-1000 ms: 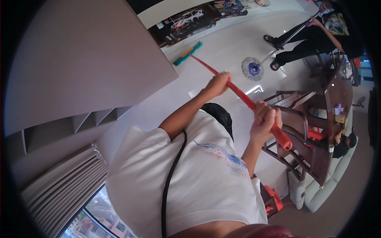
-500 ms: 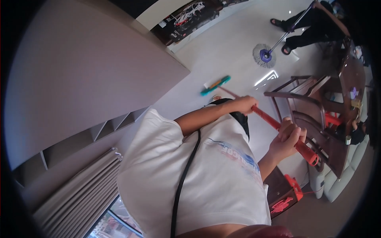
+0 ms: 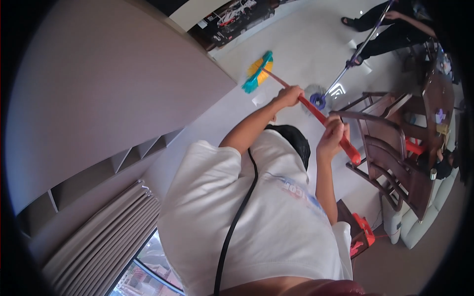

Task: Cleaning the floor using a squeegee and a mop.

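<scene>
A broom point(image 3: 313, 109) with a red handle and a teal and yellow head slants across the view ahead of me. My left hand point(image 3: 291, 95) is wrapped round the handle at its middle stretch. My right hand point(image 3: 334, 136) grips it close to the top end, which points to the lower right. The broom head point(image 3: 259, 72) is over the pale floor near the corner of the large cabinet, its bristles fanned out. Whether the bristles touch the floor I cannot tell.
Another person in dark trousers point(image 3: 390, 37) holds a round mop point(image 3: 318, 101) with a purple centre at the upper right. Wooden chairs point(image 3: 382, 133) and a table point(image 3: 439, 98) stand to the right. On the left rises a big grey cabinet point(image 3: 108, 93); boxes point(image 3: 232, 22) lie beyond.
Both hands have moved up and to the left with the broom, and its head has shifted farther away. The other person's mop has come down and left, behind the broom handle.
</scene>
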Available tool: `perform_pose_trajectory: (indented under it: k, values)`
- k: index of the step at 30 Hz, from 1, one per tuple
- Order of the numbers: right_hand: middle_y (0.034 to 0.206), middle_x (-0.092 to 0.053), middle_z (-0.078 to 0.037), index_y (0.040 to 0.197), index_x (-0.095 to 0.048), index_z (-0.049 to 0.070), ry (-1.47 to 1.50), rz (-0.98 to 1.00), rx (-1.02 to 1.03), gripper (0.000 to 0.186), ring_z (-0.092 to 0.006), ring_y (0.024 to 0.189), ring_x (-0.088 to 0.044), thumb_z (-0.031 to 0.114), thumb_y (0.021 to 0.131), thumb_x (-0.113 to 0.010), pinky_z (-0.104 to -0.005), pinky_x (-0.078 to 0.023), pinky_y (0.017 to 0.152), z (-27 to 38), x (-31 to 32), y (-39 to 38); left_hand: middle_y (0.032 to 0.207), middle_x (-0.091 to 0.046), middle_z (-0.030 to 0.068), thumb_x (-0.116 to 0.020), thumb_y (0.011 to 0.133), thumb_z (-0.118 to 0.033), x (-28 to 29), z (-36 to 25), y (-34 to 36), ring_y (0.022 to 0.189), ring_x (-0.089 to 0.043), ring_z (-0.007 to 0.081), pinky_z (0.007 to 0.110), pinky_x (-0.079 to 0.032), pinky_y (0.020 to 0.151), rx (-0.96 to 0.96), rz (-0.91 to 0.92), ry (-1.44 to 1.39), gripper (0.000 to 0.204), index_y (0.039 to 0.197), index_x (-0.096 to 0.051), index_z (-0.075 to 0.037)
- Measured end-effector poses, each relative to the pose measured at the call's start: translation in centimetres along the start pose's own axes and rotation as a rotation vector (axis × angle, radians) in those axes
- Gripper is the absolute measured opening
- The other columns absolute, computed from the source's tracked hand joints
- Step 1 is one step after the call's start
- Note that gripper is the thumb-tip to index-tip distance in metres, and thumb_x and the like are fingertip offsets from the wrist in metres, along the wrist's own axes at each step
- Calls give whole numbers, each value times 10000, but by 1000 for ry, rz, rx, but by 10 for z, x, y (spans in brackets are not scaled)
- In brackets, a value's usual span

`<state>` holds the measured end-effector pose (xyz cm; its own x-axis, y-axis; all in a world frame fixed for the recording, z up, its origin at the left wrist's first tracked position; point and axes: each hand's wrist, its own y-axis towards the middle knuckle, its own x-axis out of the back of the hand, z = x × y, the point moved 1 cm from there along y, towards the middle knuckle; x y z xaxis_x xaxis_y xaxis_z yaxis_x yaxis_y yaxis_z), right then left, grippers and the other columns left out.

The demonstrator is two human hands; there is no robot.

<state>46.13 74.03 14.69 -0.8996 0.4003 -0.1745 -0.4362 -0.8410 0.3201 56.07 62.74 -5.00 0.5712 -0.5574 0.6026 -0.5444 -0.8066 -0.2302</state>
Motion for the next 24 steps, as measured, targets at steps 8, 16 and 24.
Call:
perform_pose_trajectory:
  k: [8, 16, 24]
  values:
    - [583, -396, -41, 717, -347, 76, 13, -21, 46, 272, -174, 654, -458, 184, 954, -424, -326, -383, 675, 51, 28, -29, 870, -640, 70, -665, 732, -112, 34, -61, -48, 851, -618, 278, 379, -481, 709, 22, 107, -96, 104, 832, -640, -117]
    - [871, -632, -131, 764, -553, -30, -232, 301, -130, 67, -240, 877, -624, -26, 811, -601, -295, -465, 810, -51, 14, -79, 1001, -630, 94, -500, 809, -146, 12, 70, -7, 942, -609, 326, 434, -493, 736, 299, 24, 255, 108, 833, -604, -128]
    - [768, -616, -140, 706, -518, -33, -276, 251, -73, 155, -231, 831, -622, -35, 860, -532, -312, -478, 777, 14, 72, -109, 884, -560, 160, -601, 769, -68, -48, 18, -85, 841, -572, 368, 449, -447, 710, -40, -222, -22, 111, 833, -513, -49]
